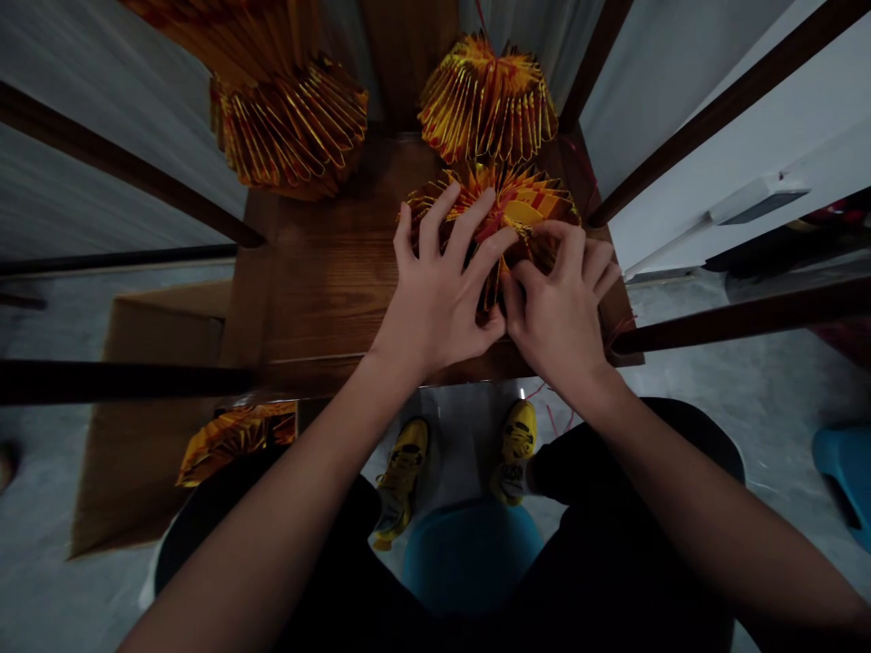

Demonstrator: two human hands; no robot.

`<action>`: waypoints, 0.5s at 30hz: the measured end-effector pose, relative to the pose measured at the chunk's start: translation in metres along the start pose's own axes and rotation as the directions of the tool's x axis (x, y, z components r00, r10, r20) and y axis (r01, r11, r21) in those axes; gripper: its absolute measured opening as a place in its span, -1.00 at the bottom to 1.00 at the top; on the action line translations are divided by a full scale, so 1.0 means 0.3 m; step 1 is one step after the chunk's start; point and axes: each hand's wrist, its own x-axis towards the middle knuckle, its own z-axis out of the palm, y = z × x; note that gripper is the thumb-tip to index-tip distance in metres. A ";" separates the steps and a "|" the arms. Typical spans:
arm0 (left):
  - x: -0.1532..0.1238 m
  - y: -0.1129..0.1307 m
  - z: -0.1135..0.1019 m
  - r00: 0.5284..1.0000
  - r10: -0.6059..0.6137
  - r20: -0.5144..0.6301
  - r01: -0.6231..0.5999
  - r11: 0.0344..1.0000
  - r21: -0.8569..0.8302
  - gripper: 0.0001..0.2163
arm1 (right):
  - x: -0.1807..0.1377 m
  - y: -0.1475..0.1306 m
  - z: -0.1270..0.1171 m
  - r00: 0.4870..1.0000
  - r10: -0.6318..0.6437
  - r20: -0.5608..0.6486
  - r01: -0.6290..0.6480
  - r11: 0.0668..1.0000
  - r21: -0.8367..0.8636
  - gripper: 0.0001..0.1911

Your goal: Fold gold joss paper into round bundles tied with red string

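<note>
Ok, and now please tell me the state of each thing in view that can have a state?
Left hand: fingers spread over the red-and-gold pleated foil ornament.
Right hand: fingers curled onto the same ornament.
Far ornament: fanned open.
Left ornament: fanned open.
Cardboard box: open, crumpled gold foil at its edge.
Yellow sneakers: worn, on the floor.

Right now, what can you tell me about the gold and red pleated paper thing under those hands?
The fan-folded paper piece is shiny gold with red markings, pleated into many narrow folds that splay outward at the top. It rests on a wooden tabletop, held from both sides by the left hand and right hand, which hide its lower part. A similar pleated piece sits just behind it.
</note>
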 end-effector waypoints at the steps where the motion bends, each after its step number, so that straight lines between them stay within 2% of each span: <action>1: -0.001 -0.003 0.001 1.000 0.005 0.001 -0.005 1.000 -0.001 -0.28 | -0.001 0.000 -0.002 1.000 0.004 0.005 -0.004 1.000 -0.002 -0.71; 4: -0.004 -0.011 0.003 1.000 0.016 -0.018 -0.016 1.000 0.007 -0.30 | -0.017 -0.004 -0.019 0.999 0.010 0.035 -0.010 1.000 -0.026 -0.74; 9: -0.005 -0.015 0.012 0.997 0.027 -0.074 -0.025 0.999 0.027 -0.35 | -0.073 -0.013 -0.060 0.998 -0.056 0.028 0.057 0.998 -0.017 -0.88; 15: -0.007 0.009 0.037 0.992 0.002 -0.125 0.006 0.998 0.062 -0.29 | -0.100 0.036 -0.076 0.992 -0.102 0.069 0.094 0.990 0.106 -0.72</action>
